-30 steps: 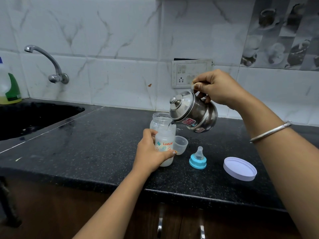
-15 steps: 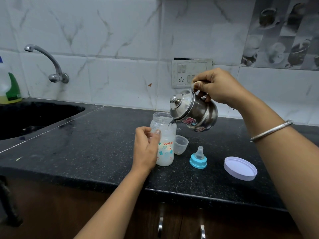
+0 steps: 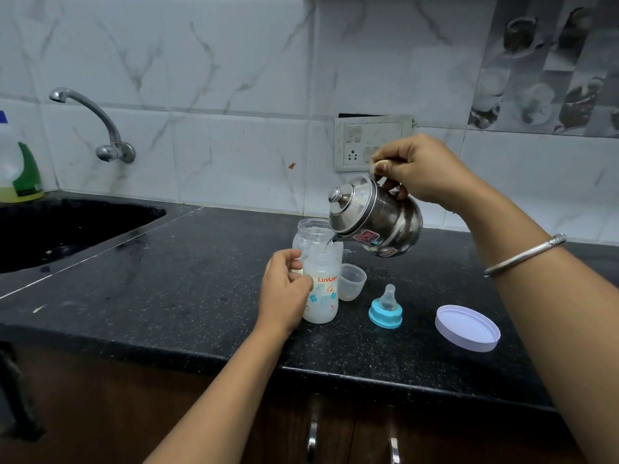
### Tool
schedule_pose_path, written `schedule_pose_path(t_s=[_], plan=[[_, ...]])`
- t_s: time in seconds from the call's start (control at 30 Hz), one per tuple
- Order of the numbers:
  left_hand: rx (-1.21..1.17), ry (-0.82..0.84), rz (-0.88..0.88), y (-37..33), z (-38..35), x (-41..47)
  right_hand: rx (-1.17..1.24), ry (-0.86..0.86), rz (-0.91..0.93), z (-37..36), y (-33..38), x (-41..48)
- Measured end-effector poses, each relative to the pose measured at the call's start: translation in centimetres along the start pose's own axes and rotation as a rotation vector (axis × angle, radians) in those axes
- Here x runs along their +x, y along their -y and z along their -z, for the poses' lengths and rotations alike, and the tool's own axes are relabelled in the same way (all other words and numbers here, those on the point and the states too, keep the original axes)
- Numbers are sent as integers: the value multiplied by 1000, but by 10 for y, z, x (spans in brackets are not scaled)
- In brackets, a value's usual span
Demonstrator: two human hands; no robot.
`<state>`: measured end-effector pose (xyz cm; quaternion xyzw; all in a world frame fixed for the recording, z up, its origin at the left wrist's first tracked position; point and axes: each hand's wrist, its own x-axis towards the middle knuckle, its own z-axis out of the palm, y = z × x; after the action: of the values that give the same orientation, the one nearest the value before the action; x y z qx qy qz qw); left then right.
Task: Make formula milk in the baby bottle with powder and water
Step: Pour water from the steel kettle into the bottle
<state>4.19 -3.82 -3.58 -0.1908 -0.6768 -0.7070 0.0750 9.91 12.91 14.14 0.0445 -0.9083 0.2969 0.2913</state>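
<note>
Right of the left hand (image 3: pixel 284 289), past the baby bottle (image 3: pixel 323 296), sit a clear cap (image 3: pixel 351 283), a blue teat ring (image 3: pixel 385 309) and, farther right, a white lid (image 3: pixel 467 328). A clear jar (image 3: pixel 310 231) stands just behind the bottle. The sink (image 3: pixel 140 226) lies well to the left, with dark tabletop (image 3: pixel 184 279) stretching between, and the front edge runs just under the wrist. The left hand curls its thumb and fingers lightly on the milky bottle's left side. Above it, the right hand (image 3: pixel 422 169) grips a tilted steel kettle (image 3: pixel 378 219), with the spout over the bottle's mouth.
</note>
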Motion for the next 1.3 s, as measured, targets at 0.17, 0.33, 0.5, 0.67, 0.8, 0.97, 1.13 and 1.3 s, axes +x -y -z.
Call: schedule_pose_path(t_s=[0.17,0.33,0.5,0.67,0.8,0.97,1.13,1.3], plan=[[94,61,-39,0,-2,0,-1,4,4,0,0,-1],[100,66,-43,-1,-2,-2,9,6,1,1,-1,0],[102,85,-45,0,-2,-2,15,12,5,0,-2,0],[98,94,-42,-1,-1,-2,19,11,1,0,-3,0],[98,97,-39,-2,-2,-2,16,9,-8,-2,-3,0],[111,101,-23,0,-1,-2,14,8,-6,-1,-2,0],[147,128,-4,1,-1,-2,3,11,-1,-2,-1,0],[154,145,11,1,-1,-2,1,9,-5,-1,-1,0]])
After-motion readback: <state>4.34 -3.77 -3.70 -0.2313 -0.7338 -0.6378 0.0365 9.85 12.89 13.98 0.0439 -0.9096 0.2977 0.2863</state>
